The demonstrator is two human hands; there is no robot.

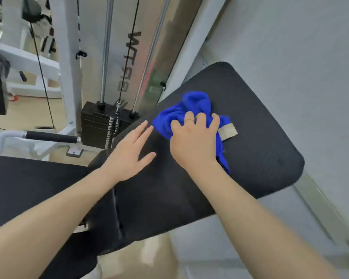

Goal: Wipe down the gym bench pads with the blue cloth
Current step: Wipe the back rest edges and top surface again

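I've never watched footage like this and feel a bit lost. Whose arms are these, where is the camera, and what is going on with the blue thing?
The single picture comes from a camera worn on a person's head, looking down, so the two bare arms are the wearer's own. The right hand grips a bunched blue cloth and presses it on a black bench pad. A pale tag sticks out of the cloth. The left hand lies flat and open on the same pad, holding nothing. A second black pad sits lower left. Behind stand a weight stack and the white frame of a cable machine.
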